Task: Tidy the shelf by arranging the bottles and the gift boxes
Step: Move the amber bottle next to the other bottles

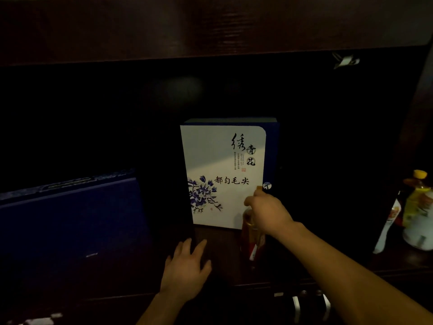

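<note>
Bottle [251, 240]: amber glass with a red and white label, upright on the shelf [220, 240], its base near the front edge. It stands just in front of the lower right corner of the white box [222, 160]. The right hand [267, 212] grips it from above; the fingers [251, 200] are curled round the neck and hide the cap, and the forearm comes in from the lower right.

Left hand [185, 268]: palm down on the shelf, left of the bottle and apart from it. Its fingers [185, 247] are straight and spread, holding nothing. Whether the tips touch the dark edge ahead of them cannot be told.

White box: upright at mid-shelf, front facing out, with a blue spine on the right, black calligraphy and a blue flower print at the lower left.

Blue box [70, 219]: large and dark, at the left of the shelf, well apart from the white box; its pose is unclear in the dim light.

Far right, past a dark upright: a yellow-capped bottle [418, 198], a white bottle [387, 228] and a white jar [419, 233], close together.

Above: a dark wooden board [210, 26].
</note>
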